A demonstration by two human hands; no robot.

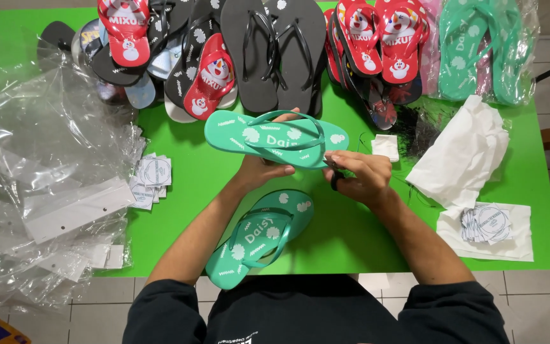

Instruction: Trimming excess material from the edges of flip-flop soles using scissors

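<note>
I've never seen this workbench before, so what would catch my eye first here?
The bright green table stands out, with a teal flip-flop held above its middle by the left hand and right hand. Its mate lies at the near edge. Red and black sandals crowd the far side; clear plastic bags pile at left.

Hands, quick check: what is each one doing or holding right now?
Left hand: closed under the raised green flip-flop, holding it up.
Right hand: fingers pinched at that flip-flop's edge, with a small dark object; what it is cannot be told.
</note>
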